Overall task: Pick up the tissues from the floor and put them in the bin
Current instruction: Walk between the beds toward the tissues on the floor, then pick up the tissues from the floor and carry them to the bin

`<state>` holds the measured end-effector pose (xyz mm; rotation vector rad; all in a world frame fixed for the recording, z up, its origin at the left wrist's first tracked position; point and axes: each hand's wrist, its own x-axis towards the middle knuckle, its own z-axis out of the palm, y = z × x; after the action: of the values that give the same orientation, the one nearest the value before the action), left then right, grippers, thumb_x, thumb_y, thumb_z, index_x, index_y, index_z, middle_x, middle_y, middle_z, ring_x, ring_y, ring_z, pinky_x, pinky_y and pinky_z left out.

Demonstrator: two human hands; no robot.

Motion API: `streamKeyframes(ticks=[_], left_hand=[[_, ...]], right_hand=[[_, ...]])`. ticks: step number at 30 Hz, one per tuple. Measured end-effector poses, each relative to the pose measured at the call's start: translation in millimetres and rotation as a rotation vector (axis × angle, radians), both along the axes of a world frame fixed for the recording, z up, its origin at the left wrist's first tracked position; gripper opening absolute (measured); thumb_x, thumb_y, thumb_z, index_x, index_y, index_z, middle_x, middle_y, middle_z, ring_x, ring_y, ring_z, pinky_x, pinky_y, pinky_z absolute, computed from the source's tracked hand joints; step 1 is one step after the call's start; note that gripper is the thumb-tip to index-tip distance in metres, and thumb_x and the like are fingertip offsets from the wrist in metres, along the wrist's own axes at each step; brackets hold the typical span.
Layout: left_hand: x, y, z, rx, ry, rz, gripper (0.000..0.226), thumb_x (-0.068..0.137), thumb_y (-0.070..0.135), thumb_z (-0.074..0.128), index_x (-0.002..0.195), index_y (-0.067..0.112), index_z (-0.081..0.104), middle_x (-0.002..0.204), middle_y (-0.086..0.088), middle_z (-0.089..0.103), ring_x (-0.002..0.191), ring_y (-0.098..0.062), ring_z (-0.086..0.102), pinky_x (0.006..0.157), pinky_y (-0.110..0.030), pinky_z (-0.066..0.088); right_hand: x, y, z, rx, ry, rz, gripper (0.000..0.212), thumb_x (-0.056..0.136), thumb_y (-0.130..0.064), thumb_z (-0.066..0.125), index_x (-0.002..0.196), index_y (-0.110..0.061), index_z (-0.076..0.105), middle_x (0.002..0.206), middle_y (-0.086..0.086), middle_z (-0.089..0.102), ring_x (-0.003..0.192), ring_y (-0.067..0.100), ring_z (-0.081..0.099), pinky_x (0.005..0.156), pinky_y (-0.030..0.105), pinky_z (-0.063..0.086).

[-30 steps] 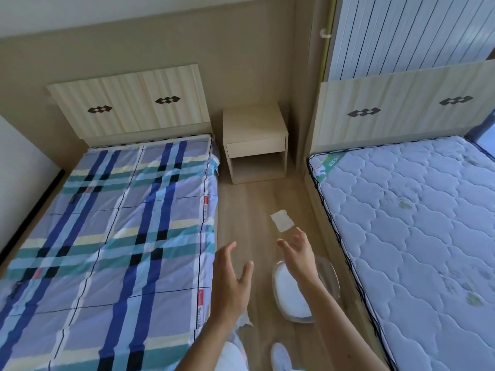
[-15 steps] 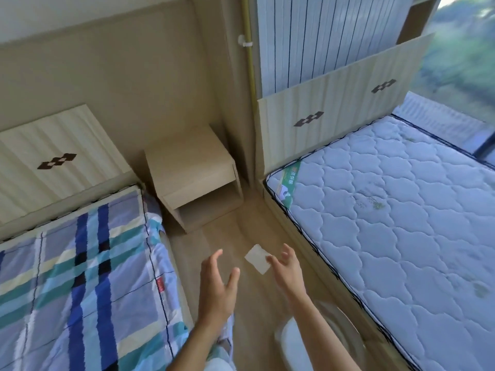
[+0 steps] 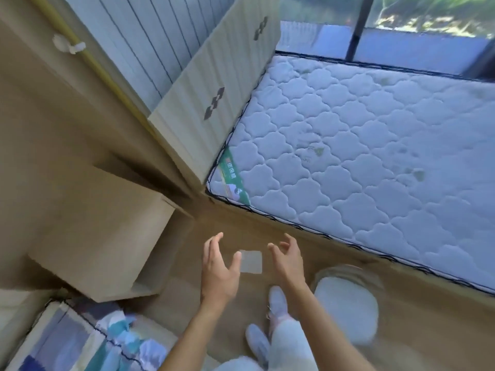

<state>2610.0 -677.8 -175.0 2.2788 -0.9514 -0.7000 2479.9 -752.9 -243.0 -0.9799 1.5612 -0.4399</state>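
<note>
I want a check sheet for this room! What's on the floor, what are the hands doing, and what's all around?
Surface: wooden floor, mostly bare.
Job's things: one flat tissue on the floor; bin with white liner beside the bare mattress.
Clutter: nothing seen.
Grippers: left hand and right hand open, empty, either side of the tissue.
Cables: nothing seen.
Surroundings: nightstand, plaid bedding, window.

Both bare forearms are extending forward and down. The left hand (image 3: pixel 218 271) and the right hand (image 3: pixel 288 259) are spreading open, fingers curled, palms facing inward.
</note>
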Motion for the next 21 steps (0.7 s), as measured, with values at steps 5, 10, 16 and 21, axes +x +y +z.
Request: streamKeyframes(ticks=[5,10,16,21], left_hand=[[18,-56,-30,0.073,-0.015,-0.187,0.056,0.089,0.026,0.062,0.141,0.017,0.043,0.143,-0.001,0.043,0.130,-0.018,0.044,0.110,-0.034,0.036],[44,-89,-46,0.157,-0.020,-0.431,0.055,0.089,0.026,0.061,0.140,0.016,0.043,0.141,0.000,0.043,0.131,-0.018,0.043,0.110,-0.037,0.037],[77,-123,-97,0.217,-0.021,-0.867,0.054,0.090,0.025,0.061,0.139,0.014,0.042,0.139,-0.004,0.043,0.131,-0.018,0.041,0.112,-0.031,0.032],[102,-134,-145,0.285,-0.053,-1.246,0.056,0.088,0.026,0.062,0.138,0.011,0.043,0.137,-0.008,0.045,0.127,-0.024,0.044,0.107,-0.033,0.035]], right_hand=[[18,-33,-34,0.088,0.021,-0.102,0.063,0.091,-0.030,0.065,0.147,-0.014,0.040,0.134,0.012,0.058,0.116,0.023,0.059,0.098,0.033,0.045],[31,-47,-51,0.167,0.040,-0.247,0.064,0.090,-0.031,0.064,0.147,-0.015,0.040,0.136,0.012,0.057,0.119,0.024,0.059,0.102,0.038,0.046],[43,-41,-93,0.230,0.176,-0.441,0.067,0.088,-0.031,0.064,0.148,-0.014,0.038,0.145,0.012,0.050,0.129,0.028,0.054,0.105,0.040,0.044],[69,-15,-127,0.257,0.232,-0.564,0.069,0.087,-0.031,0.065,0.148,-0.014,0.038,0.146,0.014,0.048,0.128,0.030,0.053,0.104,0.039,0.043]])
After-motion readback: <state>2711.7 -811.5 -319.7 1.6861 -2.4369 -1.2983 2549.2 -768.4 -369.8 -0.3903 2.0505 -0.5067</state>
